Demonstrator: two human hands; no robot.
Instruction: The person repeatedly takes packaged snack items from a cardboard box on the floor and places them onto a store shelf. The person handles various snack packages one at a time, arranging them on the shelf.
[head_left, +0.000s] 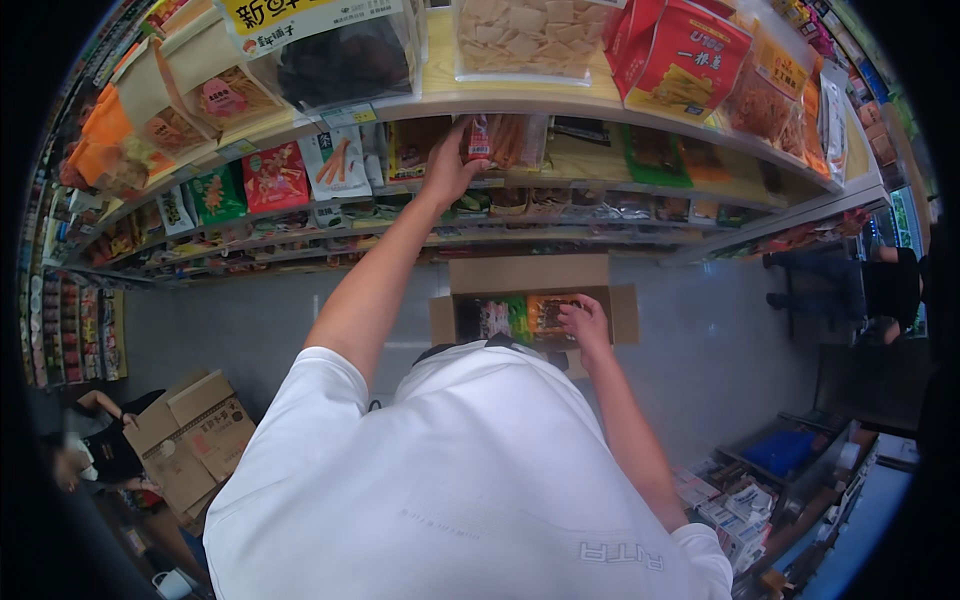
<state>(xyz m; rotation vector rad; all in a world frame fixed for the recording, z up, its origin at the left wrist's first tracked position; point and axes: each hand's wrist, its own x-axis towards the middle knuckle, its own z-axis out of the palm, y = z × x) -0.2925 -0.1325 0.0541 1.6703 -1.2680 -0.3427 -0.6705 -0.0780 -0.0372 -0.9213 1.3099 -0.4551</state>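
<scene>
My left hand (448, 166) reaches into the second shelf from the top. Its thumb and fingers grip a clear snack pack (514, 142) with a red label and orange-brown sticks inside. A yellow-edged pack (409, 148) stands left of it, partly behind my fingers. Lower down, an open cardboard carton (529, 274) sits in front of my body with its flaps spread. My right hand (589, 328) is over the carton's right end with bent, parted fingers, beside an orange snack packet (546, 313); whether they touch is unclear. Green packets (517, 319) lie left of the orange one.
Large snack bags, including a red bag (682, 60), line the top shelf board (525, 105) above my left hand. A person (112, 442) at lower left is by a big cardboard box (196, 442). Another person (862, 289) stands at right. A cart (795, 480) holds boxes.
</scene>
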